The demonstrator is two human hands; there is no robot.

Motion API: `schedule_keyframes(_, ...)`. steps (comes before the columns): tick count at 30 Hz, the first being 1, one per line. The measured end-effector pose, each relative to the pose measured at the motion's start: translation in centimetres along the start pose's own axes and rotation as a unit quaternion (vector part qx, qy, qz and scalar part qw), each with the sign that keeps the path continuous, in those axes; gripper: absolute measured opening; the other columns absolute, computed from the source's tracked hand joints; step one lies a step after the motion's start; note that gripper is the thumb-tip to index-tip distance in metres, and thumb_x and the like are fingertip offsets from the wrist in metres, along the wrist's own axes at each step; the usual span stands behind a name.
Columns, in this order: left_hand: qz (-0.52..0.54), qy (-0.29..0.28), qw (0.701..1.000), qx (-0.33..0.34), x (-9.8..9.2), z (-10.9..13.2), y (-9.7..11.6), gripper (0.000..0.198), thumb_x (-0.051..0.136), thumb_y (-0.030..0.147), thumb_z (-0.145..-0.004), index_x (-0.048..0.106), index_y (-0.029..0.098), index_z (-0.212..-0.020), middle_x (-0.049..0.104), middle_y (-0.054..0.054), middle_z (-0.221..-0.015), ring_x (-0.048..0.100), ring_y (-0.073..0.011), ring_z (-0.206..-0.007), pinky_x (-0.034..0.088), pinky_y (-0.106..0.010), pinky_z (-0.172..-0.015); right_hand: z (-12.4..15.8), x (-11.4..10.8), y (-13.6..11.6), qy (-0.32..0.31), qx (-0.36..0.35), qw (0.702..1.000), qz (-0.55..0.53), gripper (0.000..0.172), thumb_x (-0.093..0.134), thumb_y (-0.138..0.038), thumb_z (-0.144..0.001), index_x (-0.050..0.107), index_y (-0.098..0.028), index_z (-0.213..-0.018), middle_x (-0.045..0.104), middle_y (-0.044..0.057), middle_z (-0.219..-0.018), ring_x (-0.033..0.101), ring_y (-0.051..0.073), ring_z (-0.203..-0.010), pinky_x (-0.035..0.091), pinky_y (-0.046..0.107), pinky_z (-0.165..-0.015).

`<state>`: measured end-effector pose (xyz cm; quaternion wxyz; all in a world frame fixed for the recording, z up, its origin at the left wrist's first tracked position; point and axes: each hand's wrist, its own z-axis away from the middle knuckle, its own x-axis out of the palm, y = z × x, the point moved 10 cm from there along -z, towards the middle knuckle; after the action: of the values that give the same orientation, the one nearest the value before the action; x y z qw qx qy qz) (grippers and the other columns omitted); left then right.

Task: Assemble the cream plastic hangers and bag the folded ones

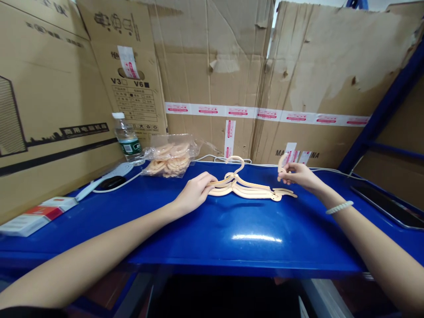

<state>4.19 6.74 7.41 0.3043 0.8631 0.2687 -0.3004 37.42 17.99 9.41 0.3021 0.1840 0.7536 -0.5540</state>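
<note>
A peach plastic folding hanger (253, 191) lies on the blue tabletop, its hook pointing away from me. My left hand (195, 193) is closed on the hanger's left arm. At the hanger's right end, small curved pieces (281, 193) jut out past the long arm. My right hand (300, 176) is raised a little above the table, to the right of the hanger and apart from it. Its fingers pinch a curved peach plastic piece (282, 162), which stands roughly upright.
A clear bag of peach plastic pieces (172, 161) lies behind my left hand, beside a water bottle (127, 139). Farther left are a black mouse (112, 183), a white cable and a red-and-white box (39, 215). A dark phone-like slab (391, 204) lies right. Cardboard (212, 66) walls the back.
</note>
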Motion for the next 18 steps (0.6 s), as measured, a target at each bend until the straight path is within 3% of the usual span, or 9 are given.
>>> schedule_keyframes(3, 0.007, 0.005, 1.000, -0.004, -0.1, 0.0, -0.1, 0.017, 0.047, 0.025, -0.101, 0.063, 0.020, -0.102, 0.065, -0.007, -0.098, 0.065, -0.0215, -0.091, 0.052, -0.033, -0.081, 1.2, 1.6, -1.4, -0.033, 0.005, 0.994, -0.101, 0.047, 0.083, -0.056, -0.067, 0.064, -0.020, -0.090, 0.075, 0.012, -0.094, 0.072, 0.023, -0.080, 0.062, 0.038, -0.077)
schedule_keyframes(5, 0.012, 0.009, 1.000, -0.011, -0.2, 0.0, -0.3, 0.016, 0.048, 0.024, -0.101, 0.063, 0.020, -0.101, 0.065, -0.006, -0.096, 0.065, -0.0212, -0.090, 0.052, -0.032, -0.080, 1.7, 2.9, -1.9, -0.054, 0.015, 0.987, -0.148, 0.048, 0.087, -0.052, -0.065, 0.069, -0.018, -0.094, 0.075, 0.011, -0.093, 0.073, 0.023, -0.085, 0.062, 0.039, -0.083)
schedule_keyframes(10, 0.018, 0.016, 1.000, -0.019, -0.2, 0.0, -0.4, 0.014, 0.050, 0.023, -0.099, 0.063, 0.019, -0.100, 0.065, -0.005, -0.094, 0.065, -0.0205, -0.088, 0.052, -0.031, -0.080, 1.9, 4.8, -2.1, -0.085, 0.035, 0.969, -0.228, 0.037, 0.093, -0.042, -0.063, 0.070, -0.018, -0.080, 0.074, 0.006, -0.083, 0.073, 0.020, -0.082, 0.062, 0.036, -0.087)
schedule_keyframes(18, 0.009, 0.023, 1.000, -0.010, -0.2, 0.1, -0.1, 0.014, 0.051, 0.022, -0.099, 0.064, 0.018, -0.101, 0.066, -0.006, -0.096, 0.065, -0.0200, -0.089, 0.052, -0.030, -0.081, 2.8, 6.2, -2.4, -0.153, 0.080, 0.935, -0.310, 0.019, 0.085, -0.028, -0.080, 0.070, -0.016, -0.081, 0.076, 0.011, -0.104, 0.075, 0.022, -0.096, 0.063, 0.035, -0.091)
